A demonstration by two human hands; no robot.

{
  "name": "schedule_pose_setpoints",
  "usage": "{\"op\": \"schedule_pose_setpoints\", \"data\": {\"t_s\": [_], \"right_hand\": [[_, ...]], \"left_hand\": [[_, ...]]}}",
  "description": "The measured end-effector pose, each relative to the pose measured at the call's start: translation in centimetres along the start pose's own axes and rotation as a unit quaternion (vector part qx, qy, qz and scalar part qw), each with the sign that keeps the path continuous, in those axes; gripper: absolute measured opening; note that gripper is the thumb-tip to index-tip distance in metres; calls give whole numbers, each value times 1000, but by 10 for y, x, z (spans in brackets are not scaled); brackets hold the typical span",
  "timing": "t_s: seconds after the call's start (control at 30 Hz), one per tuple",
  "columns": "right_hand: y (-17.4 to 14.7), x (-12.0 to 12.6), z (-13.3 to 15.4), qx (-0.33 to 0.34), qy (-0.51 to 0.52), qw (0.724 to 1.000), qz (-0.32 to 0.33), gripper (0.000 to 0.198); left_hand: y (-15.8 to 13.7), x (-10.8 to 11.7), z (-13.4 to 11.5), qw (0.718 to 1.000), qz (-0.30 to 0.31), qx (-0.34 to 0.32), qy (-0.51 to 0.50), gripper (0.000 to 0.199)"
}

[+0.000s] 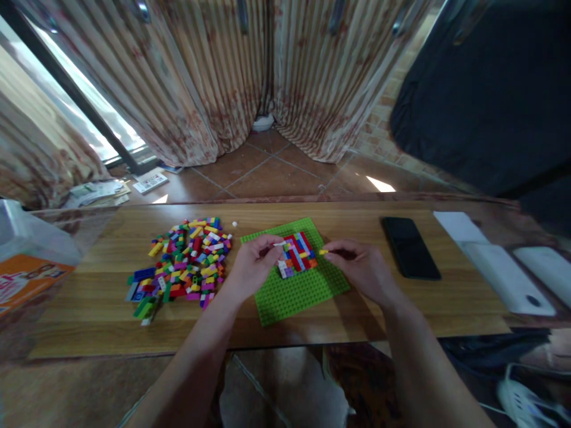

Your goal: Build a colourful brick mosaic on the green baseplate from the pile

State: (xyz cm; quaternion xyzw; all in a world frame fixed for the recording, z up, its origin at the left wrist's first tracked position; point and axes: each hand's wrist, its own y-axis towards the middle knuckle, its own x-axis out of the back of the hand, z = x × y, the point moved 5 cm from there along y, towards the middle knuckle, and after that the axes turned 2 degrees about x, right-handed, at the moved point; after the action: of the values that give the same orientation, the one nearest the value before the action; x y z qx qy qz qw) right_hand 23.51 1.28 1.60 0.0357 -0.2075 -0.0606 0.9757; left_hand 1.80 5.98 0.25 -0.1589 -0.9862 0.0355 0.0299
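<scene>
A green studded baseplate [285,303] lies at an angle on the wooden table, with a block of multicoloured toy bricks [300,252] on its upper middle. My right hand [361,261] pinches a small yellow brick [323,252] over the plate's right side, a short way from the built bricks. At the left side of the build is my left hand [254,261], thumb and forefinger closed together. Something pale shows at its fingertips, but I cannot tell whether it is held or part of the build.
A heap of loose bricks [187,261] spreads over the table's left part. A black phone [410,246] lies at the right, beside white flat objects [508,276]. A plastic container with an orange label [33,279] stands far left. Beyond the table's far edge are a tiled floor and curtains [214,77].
</scene>
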Motion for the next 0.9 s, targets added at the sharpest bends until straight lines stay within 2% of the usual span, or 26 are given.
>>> {"op": "schedule_pose_setpoints", "data": {"t_s": [0.17,0.3,0.5,0.7,0.8,0.9], "right_hand": [[-2,-9,-4,-23,-3,998,67,17],[-2,-14,-4,-24,-17,995,92,17],[-1,-19,-2,-12,-16,996,89,18],[-2,-23,5,18,-26,998,59,16],[-4,-24,9,30,-94,994,53,14],[-5,-24,14,43,-201,977,49,14]], "left_hand": [[0,2,1,1000,-4,10,8,23],[0,1,3,1000,0,16,19,23],[0,2,5,1000,7,9,28,21],[-1,1,3,999,13,2,35,19],[-1,1,2,999,13,8,36,18],[-2,2,-1,999,10,12,40,16]]}}
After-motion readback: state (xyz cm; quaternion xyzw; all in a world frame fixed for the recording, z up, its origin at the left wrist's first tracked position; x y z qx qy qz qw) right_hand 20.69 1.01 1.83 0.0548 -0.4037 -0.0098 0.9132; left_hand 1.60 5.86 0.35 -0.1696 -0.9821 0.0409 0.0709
